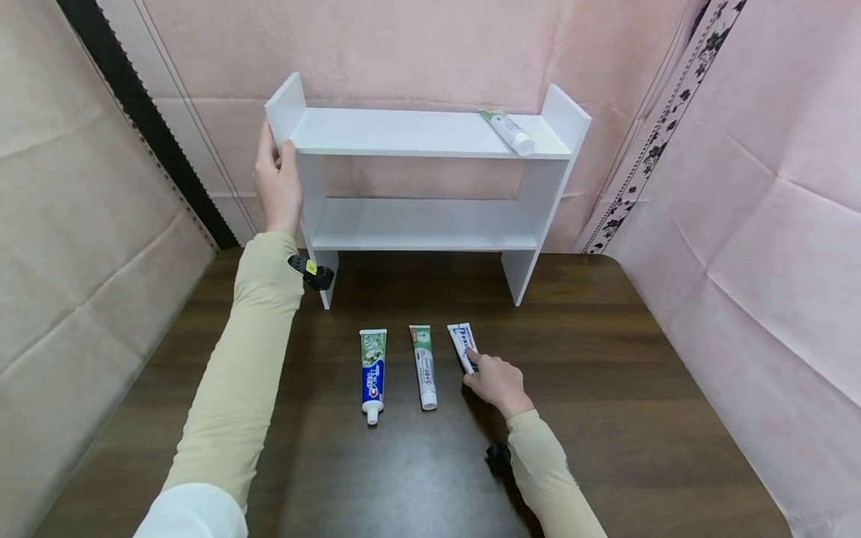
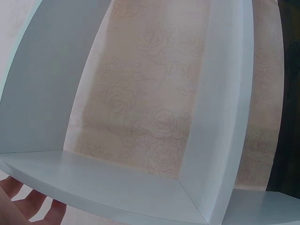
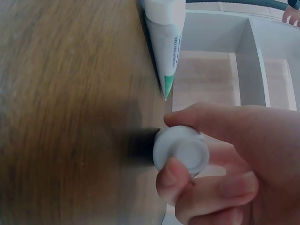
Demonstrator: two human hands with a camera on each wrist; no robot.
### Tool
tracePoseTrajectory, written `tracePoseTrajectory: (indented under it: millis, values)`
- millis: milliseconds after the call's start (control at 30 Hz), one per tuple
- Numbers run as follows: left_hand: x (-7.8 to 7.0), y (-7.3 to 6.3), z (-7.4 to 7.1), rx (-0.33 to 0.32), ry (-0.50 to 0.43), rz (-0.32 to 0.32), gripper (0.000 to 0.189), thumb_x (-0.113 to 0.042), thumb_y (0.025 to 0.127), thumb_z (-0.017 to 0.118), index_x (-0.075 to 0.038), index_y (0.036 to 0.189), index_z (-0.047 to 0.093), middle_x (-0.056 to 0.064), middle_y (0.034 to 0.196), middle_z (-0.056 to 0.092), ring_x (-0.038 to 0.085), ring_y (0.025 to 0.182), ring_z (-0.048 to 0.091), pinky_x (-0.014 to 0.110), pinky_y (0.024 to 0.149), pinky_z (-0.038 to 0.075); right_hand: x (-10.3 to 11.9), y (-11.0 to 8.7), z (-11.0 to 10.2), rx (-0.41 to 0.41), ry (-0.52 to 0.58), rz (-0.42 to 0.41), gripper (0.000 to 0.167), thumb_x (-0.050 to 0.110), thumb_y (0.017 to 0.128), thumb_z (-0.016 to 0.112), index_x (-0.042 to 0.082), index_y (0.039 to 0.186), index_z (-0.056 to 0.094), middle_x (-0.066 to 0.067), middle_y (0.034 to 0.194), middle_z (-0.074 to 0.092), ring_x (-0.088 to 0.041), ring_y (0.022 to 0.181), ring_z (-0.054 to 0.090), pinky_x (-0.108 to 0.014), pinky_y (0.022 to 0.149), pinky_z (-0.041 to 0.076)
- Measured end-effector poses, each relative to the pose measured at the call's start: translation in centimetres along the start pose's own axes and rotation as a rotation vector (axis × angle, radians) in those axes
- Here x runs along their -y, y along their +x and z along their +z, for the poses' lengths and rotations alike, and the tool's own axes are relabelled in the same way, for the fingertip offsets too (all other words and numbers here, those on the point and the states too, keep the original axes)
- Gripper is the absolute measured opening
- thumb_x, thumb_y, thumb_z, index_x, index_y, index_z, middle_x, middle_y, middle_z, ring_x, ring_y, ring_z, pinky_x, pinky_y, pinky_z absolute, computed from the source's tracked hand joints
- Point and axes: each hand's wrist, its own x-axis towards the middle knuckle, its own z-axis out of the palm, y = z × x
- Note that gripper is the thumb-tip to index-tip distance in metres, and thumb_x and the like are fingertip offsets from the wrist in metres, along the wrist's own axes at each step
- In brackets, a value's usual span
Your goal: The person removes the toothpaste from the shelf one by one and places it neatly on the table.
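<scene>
My left hand [image 1: 279, 183] grips the left side panel of a white two-tier shelf [image 1: 430, 224]; in the left wrist view, the fingers [image 2: 33, 206] show at the panel's edge. With the thumb and fingers of my right hand [image 1: 499, 382] I hold a white-and-blue toothpaste tube [image 1: 461, 342]. Its white cap [image 3: 183, 150] faces the right wrist camera. Whether this tube touches the table I cannot tell. Left of it lie a green-and-white toothpaste tube [image 1: 424, 366] and a green-and-blue toothpaste tube [image 1: 373, 373], caps toward me.
Another white toothpaste tube [image 1: 511, 133] lies on the shelf's top board near its right end, cap toward the front edge. The shelf stands at the back of a dark wooden table [image 1: 417, 478]. Pink cloth [image 1: 753, 209] hangs behind and at the sides.
</scene>
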Motion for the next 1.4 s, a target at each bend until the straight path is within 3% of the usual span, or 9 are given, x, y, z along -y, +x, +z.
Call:
tracePoseTrajectory:
  millis: [467, 667, 900, 1067, 1267, 1400]
  values:
    - [-0.04, -0.24, -0.1, -0.016, 0.025, 0.01, 0.05, -0.034, 0.102, 0.037, -0.043, 0.15, 0.027, -0.006, 0.149, 0.047, 0.007, 0.125, 0.048, 0.029, 0.103, 0.039, -0.08, -0.43, 0.09, 0.028, 0.03, -0.002, 0.054, 0.026, 0.092, 0.064, 0.016, 0.143, 0.05, -0.003, 0.061, 0.057, -0.015, 0.043, 0.051, -0.025, 0.044, 0.034]
    - [-0.04, -0.22, -0.02, -0.009, 0.013, 0.007, 0.05, -0.034, 0.102, 0.038, -0.044, 0.15, 0.027, -0.005, 0.149, 0.047, 0.007, 0.125, 0.048, 0.029, 0.103, 0.038, -0.15, -0.5, 0.11, 0.05, 0.063, 0.009, 0.055, 0.028, 0.092, 0.065, 0.016, 0.143, 0.05, -0.006, 0.066, 0.057, -0.016, 0.044, 0.052, -0.026, 0.046, 0.039]
    - [-0.08, -0.31, 0.04, -0.012, 0.025, 0.006, 0.05, -0.035, 0.102, 0.037, -0.043, 0.15, 0.026, -0.005, 0.149, 0.047, 0.007, 0.124, 0.048, 0.03, 0.103, 0.038, -0.33, -0.38, -0.1, 0.063, 0.104, 0.026, 0.046, 0.038, 0.099, 0.052, 0.016, 0.14, 0.054, -0.006, 0.057, 0.055, -0.017, 0.039, 0.049, -0.026, 0.041, 0.036]
    - [-0.08, -0.36, 0.03, -0.018, 0.03, 0.011, 0.05, -0.035, 0.102, 0.036, -0.043, 0.15, 0.027, -0.005, 0.149, 0.047, 0.007, 0.124, 0.048, 0.029, 0.103, 0.039, -0.39, -0.32, -0.13, 0.059, 0.096, 0.023, 0.045, 0.035, 0.099, 0.053, 0.016, 0.139, 0.055, -0.004, 0.054, 0.054, -0.016, 0.038, 0.048, -0.025, 0.041, 0.036]
    - [-0.04, -0.28, 0.1, -0.018, 0.018, 0.023, 0.05, -0.034, 0.102, 0.037, -0.043, 0.15, 0.027, -0.005, 0.148, 0.048, 0.007, 0.123, 0.049, 0.028, 0.101, 0.04, -0.25, -0.2, -0.16, 0.036, 0.041, 0.018, 0.042, 0.032, 0.098, 0.055, 0.018, 0.138, 0.057, -0.006, 0.065, 0.059, -0.017, 0.04, 0.05, -0.026, 0.043, 0.036]
    - [0.01, -0.32, 0.06, -0.018, 0.018, 0.017, 0.049, -0.035, 0.102, 0.037, -0.044, 0.15, 0.027, -0.006, 0.149, 0.047, 0.007, 0.123, 0.049, 0.029, 0.101, 0.039, 0.04, -0.15, -0.08, 0.006, -0.029, 0.003, 0.041, 0.033, 0.097, 0.057, 0.018, 0.135, 0.06, -0.014, 0.097, 0.07, -0.018, 0.049, 0.051, -0.027, 0.046, 0.037]
